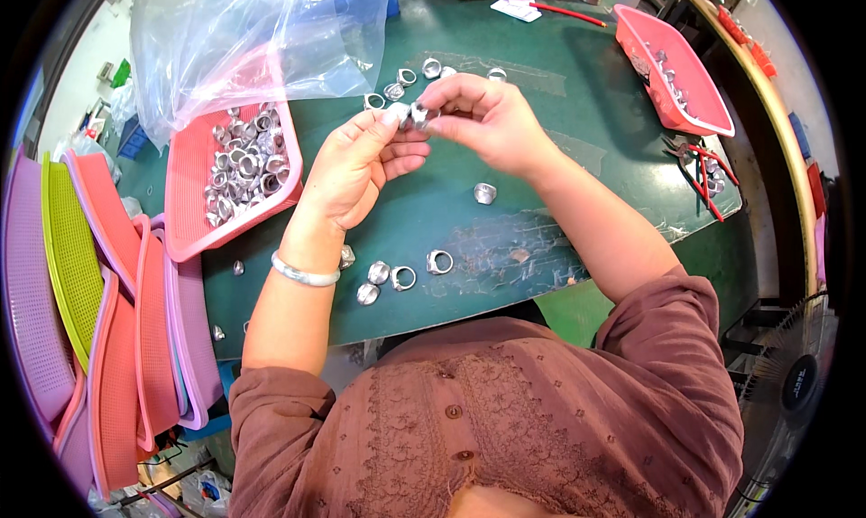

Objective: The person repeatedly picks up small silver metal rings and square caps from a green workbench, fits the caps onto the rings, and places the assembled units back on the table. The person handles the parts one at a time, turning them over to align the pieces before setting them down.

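Fingertips of our left hand point(354, 164) and right hand point(483, 121) pinch one small metal ring point(419, 114) between them; we keep it steady, above the green table point(541, 94), tray point(185, 202) leftward.

The small ring-shaped fittings point(418, 114) pinched between the left hand point(354, 166) and right hand point(483, 121) are bright, glossy metal, as are those heaped in the near-left pink tray point(185, 202) of matt perforated plastic. The green table top point(559, 112) looks smooth, with a scuffed, shiny clear film at its near edge. A clear, crinkled plastic bag point(244, 40) gleams at far left. The bangle point(304, 274) shines pale and polished.
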Available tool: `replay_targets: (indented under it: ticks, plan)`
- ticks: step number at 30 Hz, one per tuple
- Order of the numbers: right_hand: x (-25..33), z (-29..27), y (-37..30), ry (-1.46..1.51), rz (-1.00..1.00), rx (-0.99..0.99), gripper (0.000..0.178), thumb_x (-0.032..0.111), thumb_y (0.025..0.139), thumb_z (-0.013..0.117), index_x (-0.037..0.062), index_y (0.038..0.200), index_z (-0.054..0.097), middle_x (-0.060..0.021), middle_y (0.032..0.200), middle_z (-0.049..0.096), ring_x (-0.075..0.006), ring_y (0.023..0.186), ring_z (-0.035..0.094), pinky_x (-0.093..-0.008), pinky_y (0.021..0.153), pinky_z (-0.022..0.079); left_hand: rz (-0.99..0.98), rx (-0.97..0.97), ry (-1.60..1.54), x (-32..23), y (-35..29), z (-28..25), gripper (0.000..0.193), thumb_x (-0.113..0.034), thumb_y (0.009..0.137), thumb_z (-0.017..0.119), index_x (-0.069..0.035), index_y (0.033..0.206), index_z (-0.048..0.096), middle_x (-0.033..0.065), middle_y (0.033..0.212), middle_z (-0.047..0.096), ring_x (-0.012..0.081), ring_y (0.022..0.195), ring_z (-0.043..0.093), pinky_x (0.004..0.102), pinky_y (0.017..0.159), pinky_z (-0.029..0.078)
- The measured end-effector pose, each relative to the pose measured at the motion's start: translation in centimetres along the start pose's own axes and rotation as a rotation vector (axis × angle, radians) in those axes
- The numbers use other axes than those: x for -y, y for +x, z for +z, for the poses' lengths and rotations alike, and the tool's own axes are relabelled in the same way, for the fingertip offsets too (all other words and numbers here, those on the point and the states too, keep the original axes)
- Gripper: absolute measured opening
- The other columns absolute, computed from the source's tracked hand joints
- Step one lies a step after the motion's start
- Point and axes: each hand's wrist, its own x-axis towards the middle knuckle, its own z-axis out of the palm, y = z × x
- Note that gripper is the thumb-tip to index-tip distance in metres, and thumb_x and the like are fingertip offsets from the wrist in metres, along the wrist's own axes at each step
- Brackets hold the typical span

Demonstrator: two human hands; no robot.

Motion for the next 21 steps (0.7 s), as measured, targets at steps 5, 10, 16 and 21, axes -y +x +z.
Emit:
replay_targets:
  ticks: [5,10,16,21]
  plan:
    - [1.1,0.5,-0.3,-0.359,-0.19,0.091,0.026,-0.004,0.074,0.062,0.0013,0.1,0.059,-0.0057,0.096,0.061,-0.0116,0.086,0.057,-0.0261,0.074,0.047,0.009,-0.097,0.051,0.3,-0.1,0.2,0.015,-0.015,0.085,0.058,-0.002,0.09,0.054,0.0072,0.085,0.062,0.0148,0.074,0.061,0.024,0.066,0.051]
    - [-0.2,-2.9,1.2,-0.345,-0.1,-0.302,0.016,0.009,0.083,0.059,0.0018,0.097,0.061,-0.0015,0.078,0.062,-0.0057,0.064,0.05,-0.0207,0.059,0.043,0.277,-0.201,0.411,-2.1,-0.5,0.4,0.012,-0.012,0.084,0.061,-0.002,0.088,0.055,0.0054,0.081,0.061,0.0122,0.071,0.059,0.0223,0.063,0.048]
    - [-0.8,-4.8,1.2,-0.947,-0.028,-0.227,0.019,0.012,0.08,0.054,0.0033,0.095,0.061,-0.0131,0.09,0.063,-0.0298,0.084,0.059,-0.0375,0.074,0.047,0.57,-0.634,1.273,-7.2,-2.2,-3.9,0.022,-0.013,0.078,0.065,0.002,0.09,0.055,0.0045,0.073,0.059,0.013,0.062,0.055,0.0265,0.058,0.046]
    - [-1.3,-3.6,1.0,-1.106,0.014,-0.051,0.019,0.018,0.079,0.057,0.0048,0.092,0.06,-0.0124,0.093,0.06,-0.0303,0.088,0.057,-0.0404,0.075,0.046,0.655,-0.765,1.921,-8.6,-3.6,-4.9,0.032,-0.014,0.076,0.065,0.001,0.1,0.052,0.015,0.088,0.058,0.0297,0.079,0.057,0.0378,0.071,0.045]
